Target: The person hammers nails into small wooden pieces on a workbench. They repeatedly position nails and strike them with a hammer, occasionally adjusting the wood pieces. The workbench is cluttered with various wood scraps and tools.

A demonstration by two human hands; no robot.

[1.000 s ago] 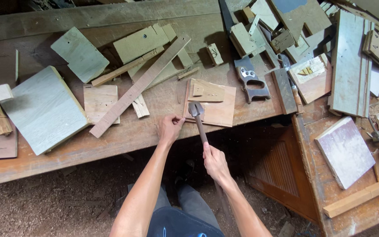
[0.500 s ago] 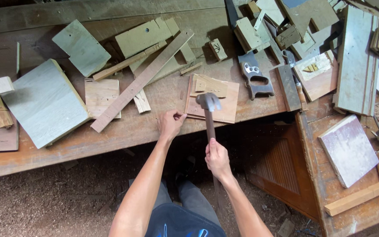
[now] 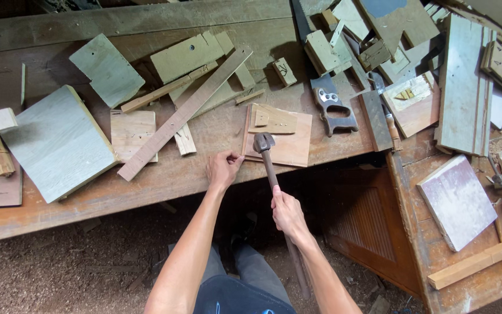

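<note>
My right hand (image 3: 286, 211) grips the wooden handle of a hammer (image 3: 264, 145), whose metal head hangs over the near left corner of a square wooden board (image 3: 289, 139). Smaller wood pieces (image 3: 271, 119) lie stacked on that board. My left hand (image 3: 223, 168) rests on the workbench (image 3: 164, 180) just left of the board, fingers pinched together at the board's edge. Whether it holds a nail is too small to tell.
A long wooden strip (image 3: 184, 113) lies diagonally to the left, with pale panels (image 3: 56, 142) and offcuts around it. A handsaw handle (image 3: 333, 107) lies right of the board. A second bench (image 3: 460, 203) at the right carries boards and scraps. Sawdust floor lies below.
The hammer has swung from low beside the board up and forward, its head now over the board's near corner. My left hand has stayed at the board's edge.
</note>
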